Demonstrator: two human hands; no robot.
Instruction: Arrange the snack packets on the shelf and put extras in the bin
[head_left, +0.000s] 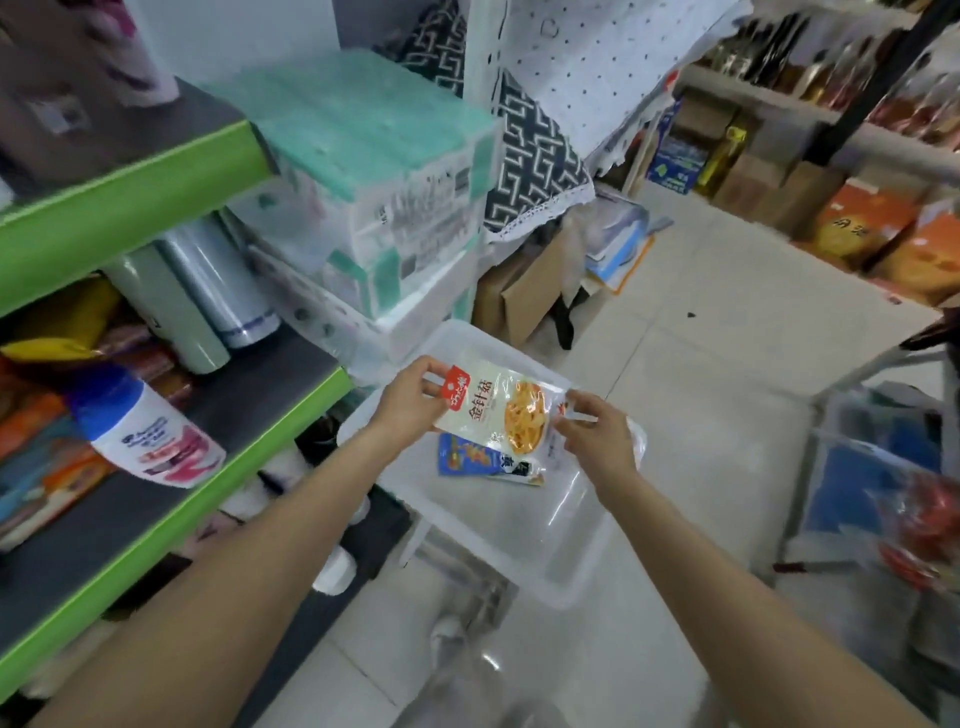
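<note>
Fingers of the left hand (415, 400) pinch the red top corner of a white snack packet (501, 410); fingers of the right hand (597, 436) pinch its opposite, clear end. Packet hangs stretched between both hands, above the clear plastic bin (519, 540). A blue packet (483, 462) lies flat inside the bin near its far left side, partly under the held one. Left of the hands: green-edged shelf (171, 499), dark deck, a white and blue bottle (140, 431) lying tilted near its front edge, more coloured packets blurred toward the back left. Risk, as I judge it: both grips sit on thin edges, so a slack pinch could drop the packet outside the bin's near rim or onto the floor; a reach toward the shelf could also knock the tilted bottle off the front edge. Surroundings: pale tiled floor, bin raised on something beneath it that I cannot make out, stacked tissue packs (374, 171) behind the bin, cardboard boxes and stocked shelving far right.
</note>
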